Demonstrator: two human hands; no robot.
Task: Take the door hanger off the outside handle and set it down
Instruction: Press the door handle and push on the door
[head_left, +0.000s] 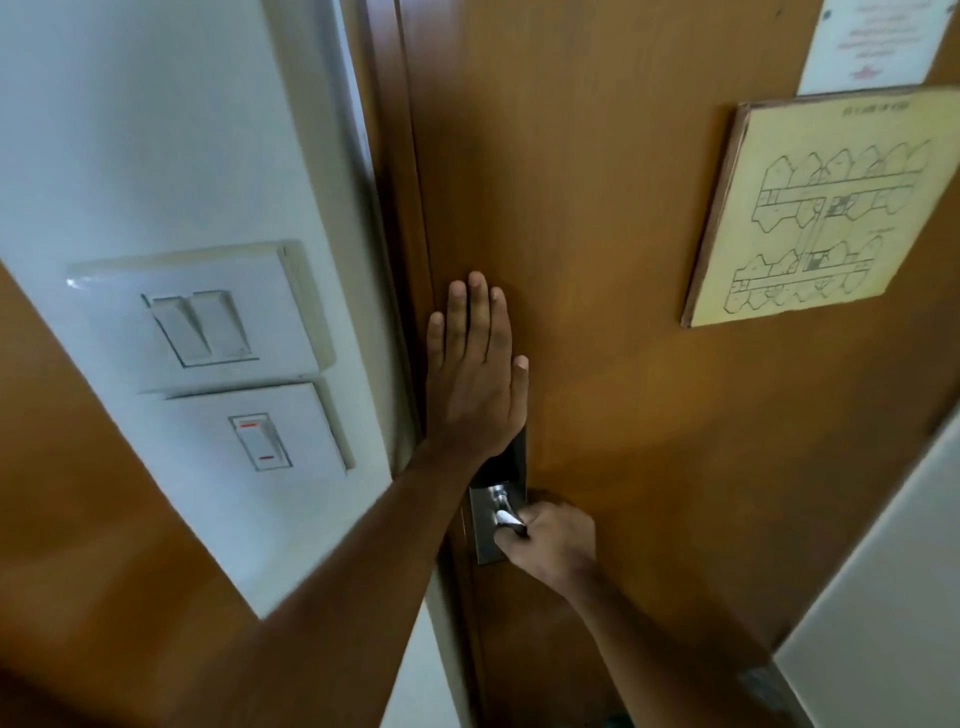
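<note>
Your right hand (550, 540) is closed around the inside handle (506, 514) to open the door (597, 234); your left hand (475, 374), flat and empty, steadies it.

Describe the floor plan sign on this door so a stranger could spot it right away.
Start at the brown wooden door and look to its upper right. The floor plan sign is a yellowish board with a black line drawing of rooms; the white notice above it carries only red text.

No words or numbers can be read. The yellow floor-plan card (821, 208) on the wooden door (597, 208) bears a line drawing and a blurred heading; the white notice (878, 41) above it carries blurred red lines.
</note>
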